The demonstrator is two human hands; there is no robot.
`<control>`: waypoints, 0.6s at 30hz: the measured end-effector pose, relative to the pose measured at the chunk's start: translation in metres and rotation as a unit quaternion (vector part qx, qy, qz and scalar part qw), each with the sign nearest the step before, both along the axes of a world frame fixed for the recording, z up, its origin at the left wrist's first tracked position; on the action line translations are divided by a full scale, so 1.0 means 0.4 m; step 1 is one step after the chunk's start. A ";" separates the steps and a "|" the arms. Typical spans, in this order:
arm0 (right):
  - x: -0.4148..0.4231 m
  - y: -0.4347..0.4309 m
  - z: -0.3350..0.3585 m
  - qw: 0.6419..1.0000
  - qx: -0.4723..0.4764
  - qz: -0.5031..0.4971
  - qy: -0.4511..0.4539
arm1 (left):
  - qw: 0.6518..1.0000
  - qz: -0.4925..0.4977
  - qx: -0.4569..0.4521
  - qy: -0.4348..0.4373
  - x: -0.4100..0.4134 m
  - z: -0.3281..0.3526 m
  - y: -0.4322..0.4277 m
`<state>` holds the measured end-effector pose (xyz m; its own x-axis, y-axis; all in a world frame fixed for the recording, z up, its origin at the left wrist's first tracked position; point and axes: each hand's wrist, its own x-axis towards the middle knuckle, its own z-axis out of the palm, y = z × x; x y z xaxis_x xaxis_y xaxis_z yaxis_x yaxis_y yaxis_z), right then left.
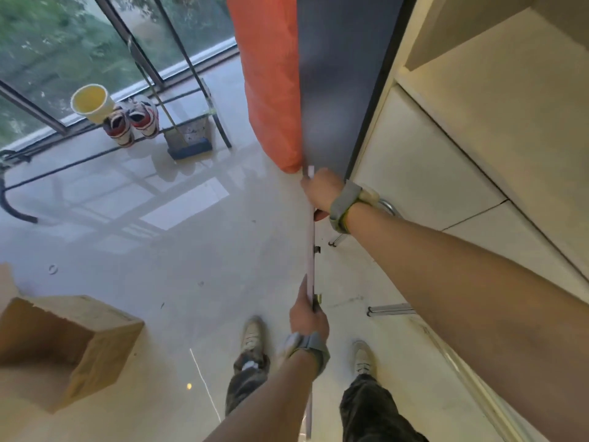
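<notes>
We hold the thin white panel on edge, left grip curled round its near end, right grip clamped round the far end. With only 2 narrow holds it could twist or slip, its tip just beyond the right grip scraping the orange fabric.

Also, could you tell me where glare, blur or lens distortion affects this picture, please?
Head view: window light glares off the glossy floor; the wide lens bows the window frame and cabinet; the thin panel between the left hand and right hand looks slightly soft, though both hands read clearly.
</notes>
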<state>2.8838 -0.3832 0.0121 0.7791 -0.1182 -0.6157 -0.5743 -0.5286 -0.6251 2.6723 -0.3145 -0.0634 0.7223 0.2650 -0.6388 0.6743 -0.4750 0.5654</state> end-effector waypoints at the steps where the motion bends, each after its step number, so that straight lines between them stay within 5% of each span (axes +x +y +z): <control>1: -0.012 0.017 0.013 1.000 -0.024 0.002 -0.004 | 0.999 -0.034 -0.009 0.014 -0.002 -0.002 0.033; 6: -0.174 0.041 0.009 0.991 -0.119 0.017 0.057 | 0.962 -0.242 -0.064 0.110 0.023 -0.012 0.197; 11: -0.447 0.027 -0.086 0.984 -0.134 -0.063 0.101 | 0.908 -0.417 0.041 0.026 0.184 0.021 0.281; 18: -0.609 -0.055 -0.080 0.982 -0.095 -0.164 -0.019 | 0.677 -0.667 0.244 -0.194 0.450 0.108 0.180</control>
